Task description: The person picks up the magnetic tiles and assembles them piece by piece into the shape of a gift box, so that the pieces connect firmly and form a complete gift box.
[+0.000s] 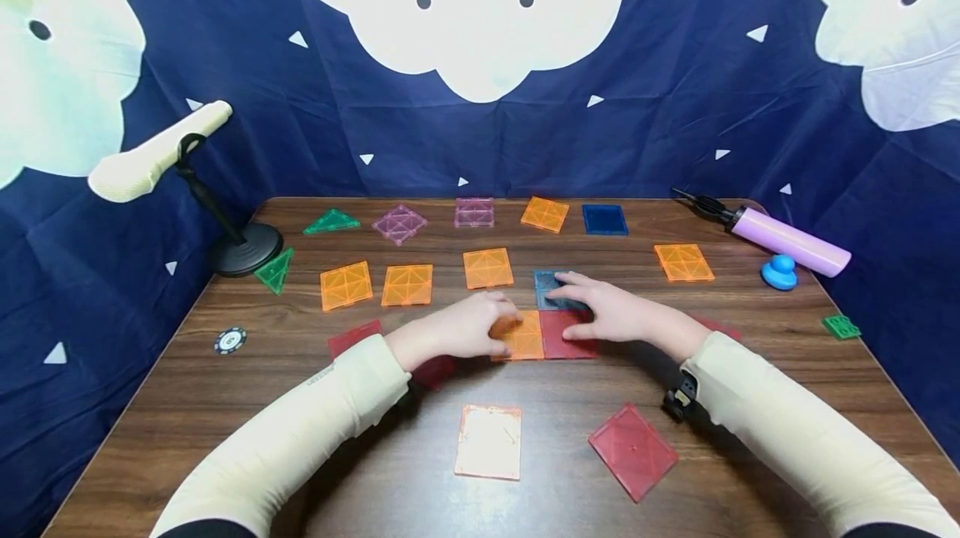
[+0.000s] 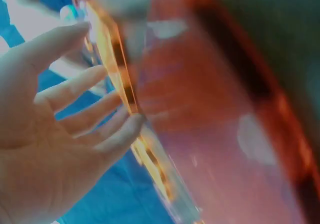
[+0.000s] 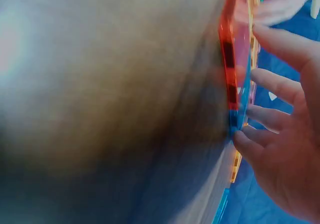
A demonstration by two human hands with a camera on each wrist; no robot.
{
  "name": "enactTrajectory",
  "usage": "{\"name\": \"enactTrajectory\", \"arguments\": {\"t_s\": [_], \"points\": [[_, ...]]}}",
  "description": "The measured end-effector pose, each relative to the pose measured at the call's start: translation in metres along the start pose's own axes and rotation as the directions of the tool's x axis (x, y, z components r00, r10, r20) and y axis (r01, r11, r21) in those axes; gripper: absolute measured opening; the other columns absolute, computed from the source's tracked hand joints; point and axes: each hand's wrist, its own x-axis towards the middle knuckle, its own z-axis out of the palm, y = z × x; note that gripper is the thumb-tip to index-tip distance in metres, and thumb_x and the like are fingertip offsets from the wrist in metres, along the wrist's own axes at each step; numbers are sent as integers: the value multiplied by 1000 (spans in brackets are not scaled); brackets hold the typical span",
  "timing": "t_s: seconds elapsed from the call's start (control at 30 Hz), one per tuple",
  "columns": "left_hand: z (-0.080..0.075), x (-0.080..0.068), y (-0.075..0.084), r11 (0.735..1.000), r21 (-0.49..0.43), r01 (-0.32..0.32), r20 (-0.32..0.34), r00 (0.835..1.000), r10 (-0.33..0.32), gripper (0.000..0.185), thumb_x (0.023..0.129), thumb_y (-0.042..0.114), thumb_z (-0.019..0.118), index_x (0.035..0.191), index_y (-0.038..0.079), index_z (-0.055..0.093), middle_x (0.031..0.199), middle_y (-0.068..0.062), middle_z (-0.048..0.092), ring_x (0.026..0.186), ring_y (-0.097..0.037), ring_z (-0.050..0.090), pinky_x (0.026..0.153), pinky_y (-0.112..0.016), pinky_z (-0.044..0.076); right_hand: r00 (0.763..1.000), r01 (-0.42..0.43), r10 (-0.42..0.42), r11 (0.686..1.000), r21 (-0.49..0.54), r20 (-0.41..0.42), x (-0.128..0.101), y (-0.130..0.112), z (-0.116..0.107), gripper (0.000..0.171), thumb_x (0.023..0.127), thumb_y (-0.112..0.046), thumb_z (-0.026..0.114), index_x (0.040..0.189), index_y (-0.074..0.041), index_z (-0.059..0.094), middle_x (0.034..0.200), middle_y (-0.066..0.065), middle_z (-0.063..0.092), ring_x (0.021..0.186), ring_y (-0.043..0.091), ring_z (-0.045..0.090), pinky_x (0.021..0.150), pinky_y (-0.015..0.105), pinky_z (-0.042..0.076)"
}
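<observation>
An orange tile (image 1: 522, 336), a red tile (image 1: 564, 334) and a blue tile (image 1: 550, 288) lay joined at mid-worktop (image 1: 750, 329). The left hand (image 1: 461, 326) and right hand (image 1: 611, 311) rested on them, fingers straight, gripping nothing. Uneven pressure could, in my judgement, slide the tiles apart.

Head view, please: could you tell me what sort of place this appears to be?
Probably a staged tabletop play corner: a wooden table strewn with tiles, a cloud-print cloth hung behind, and a microphone on a stand.
</observation>
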Motion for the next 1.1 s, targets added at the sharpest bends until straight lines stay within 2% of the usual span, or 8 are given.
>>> {"name": "enactTrajectory", "arguments": {"t_s": [0.1, 0.23, 0.3, 0.47, 0.6, 0.73, 0.83, 1.1], "points": [[-9, 3, -18, 996, -53, 75, -67, 995, -78, 51, 94, 21, 72, 139, 1, 59, 142, -19, 55, 133, -37, 49, 112, -50, 37, 999, 3, -3, 1000, 19, 39, -10, -4, 4, 72, 89, -31, 81, 150, -7, 51, 163, 26, 24, 150, 48, 16, 113, 66, 25], [-20, 10, -48, 977, -73, 202, -170, 963, -212, 58, 93, 20, 72, 143, -2, 53, 148, -24, 47, 137, -45, 42, 115, -54, 32, 999, 0, -1, 1000, 22, 35, -17, -9, 8, 78, 84, -30, 86, 150, -9, 51, 164, 24, 24, 150, 49, 14, 113, 66, 26], [-22, 13, -62, 969, -70, 237, -181, 952, -246, 61, 92, 21, 74, 144, -2, 52, 149, -25, 44, 136, -45, 42, 114, -53, 34, 1000, 3, -3, 1000, 10, 19, -17, -11, 10, 77, 83, -28, 86, 149, -9, 52, 163, 24, 26, 149, 49, 17, 112, 66, 28], [-23, 22, -82, 978, -33, 204, -151, 967, -207, 64, 90, 23, 77, 144, -1, 53, 149, -23, 47, 136, -41, 45, 112, -51, 36, 1000, -4, 4, 1000, -22, -4, -13, -13, 13, 74, 82, -26, 86, 147, -10, 54, 161, 24, 30, 148, 49, 23, 110, 63, 34], [-21, 28, -82, 987, -15, 157, -174, 972, -157, 58, 88, 17, 78, 138, -4, 59, 137, -21, 59, 127, -35, 54, 106, -45, 44, 1000, -6, 5, 999, -38, -15, -9, -15, 14, 73, 81, -27, 86, 146, -11, 56, 161, 23, 31, 147, 48, 25, 109, 63, 35], [-18, 30, -73, 991, 34, 132, -178, 976, -123, 52, 88, 13, 76, 134, -8, 61, 140, -24, 55, 130, -37, 53, 109, -42, 42, 1000, -11, 9, 999, -54, -23, -7, -17, 13, 74, 81, -28, 86, 146, -12, 56, 160, 23, 33, 147, 48, 26, 109, 63, 35], [-17, 30, -63, 991, 66, 114, -159, 982, -102, 49, 90, 11, 72, 133, -10, 61, 142, -25, 53, 132, -38, 52, 111, -42, 41, 1000, -15, 13, 998, -61, -28, -6, -19, 12, 74, 80, -28, 87, 145, -11, 56, 160, 24, 33, 147, 48, 27, 109, 63, 35], [-15, 32, -44, 992, 39, 116, -64, 992, -113, 48, 94, 13, 70, 136, -8, 60, 145, -21, 52, 133, -35, 50, 112, -41, 39, 1000, -7, 5, 998, -66, -30, -5, -21, 11, 73, 79, -27, 87, 144, -10, 57, 158, 26, 34, 145, 49, 30, 108, 63, 36]]}}
